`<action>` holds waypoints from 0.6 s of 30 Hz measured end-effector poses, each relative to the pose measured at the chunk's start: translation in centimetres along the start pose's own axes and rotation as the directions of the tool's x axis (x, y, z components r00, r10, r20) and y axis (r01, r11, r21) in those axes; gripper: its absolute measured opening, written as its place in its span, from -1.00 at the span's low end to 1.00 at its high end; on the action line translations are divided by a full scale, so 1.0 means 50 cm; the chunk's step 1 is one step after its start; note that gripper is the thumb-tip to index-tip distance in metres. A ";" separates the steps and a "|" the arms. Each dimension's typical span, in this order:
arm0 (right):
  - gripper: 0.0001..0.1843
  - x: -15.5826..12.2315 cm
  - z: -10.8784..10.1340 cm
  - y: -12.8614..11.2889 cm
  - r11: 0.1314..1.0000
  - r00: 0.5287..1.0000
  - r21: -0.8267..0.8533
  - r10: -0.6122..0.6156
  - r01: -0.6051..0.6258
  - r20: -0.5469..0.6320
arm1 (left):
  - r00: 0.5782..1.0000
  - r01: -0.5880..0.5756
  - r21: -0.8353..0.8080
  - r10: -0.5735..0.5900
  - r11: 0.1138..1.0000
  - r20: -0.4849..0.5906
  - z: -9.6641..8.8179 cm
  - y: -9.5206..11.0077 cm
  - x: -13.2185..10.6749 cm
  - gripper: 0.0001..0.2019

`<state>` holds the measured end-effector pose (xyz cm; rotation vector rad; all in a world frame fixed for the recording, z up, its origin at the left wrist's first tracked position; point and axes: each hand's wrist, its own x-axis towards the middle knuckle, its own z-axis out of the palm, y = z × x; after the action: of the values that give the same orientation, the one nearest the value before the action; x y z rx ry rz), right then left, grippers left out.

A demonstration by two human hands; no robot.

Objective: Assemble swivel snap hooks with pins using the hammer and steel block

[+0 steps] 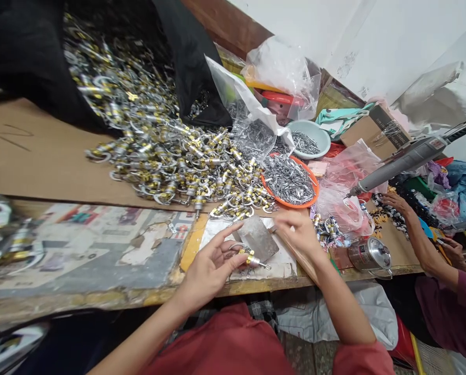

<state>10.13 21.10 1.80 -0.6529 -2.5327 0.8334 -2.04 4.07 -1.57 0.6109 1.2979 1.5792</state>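
Pale wall (315, 26) rises at one o'clock beyond my worn, cluttered workbench (100, 298). At the near edge, my left hand (212, 265) pinches a silver-and-yellow metal fitting (253, 260), its small end ring pointing to four o'clock. At twelve o'clock from it sits a grey metal block (259, 238); my right hand (300, 237), fingers curled, blurs just beside the block at two o'clock, and I cannot tell whether it grips anything. A wooden handle (301, 260) lies at three o'clock, with a lidded metal mug (360, 258) farther out. Similar fittings (194, 164) heap up at eleven o'clock, spilling from a black bag (196, 57). Small metal parts fill an orange bowl (315, 188) at one o'clock; a co-worker's hand (399, 203) works toward two.
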 end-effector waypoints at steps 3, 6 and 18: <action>-0.76 0.080 -0.033 0.069 0.874 0.978 -0.439 0.169 -0.206 -0.122 | 0.997 0.072 -0.018 -0.071 0.997 0.034 -0.007 0.004 0.008 -0.25; -0.75 0.129 -0.031 0.111 0.821 0.971 -0.519 0.223 -0.237 -0.090 | 0.991 0.118 -0.025 -0.116 0.993 0.067 -0.010 0.012 0.011 -0.22; -0.73 0.130 -0.031 0.110 0.870 0.970 -0.436 0.167 -0.229 -0.176 | 0.974 0.208 -0.114 -0.195 0.971 0.117 -0.028 0.001 0.036 -0.09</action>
<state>7.31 29.24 0.89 -1.0919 -2.5783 0.2310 -4.01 5.07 -2.28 0.4616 1.1358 1.4296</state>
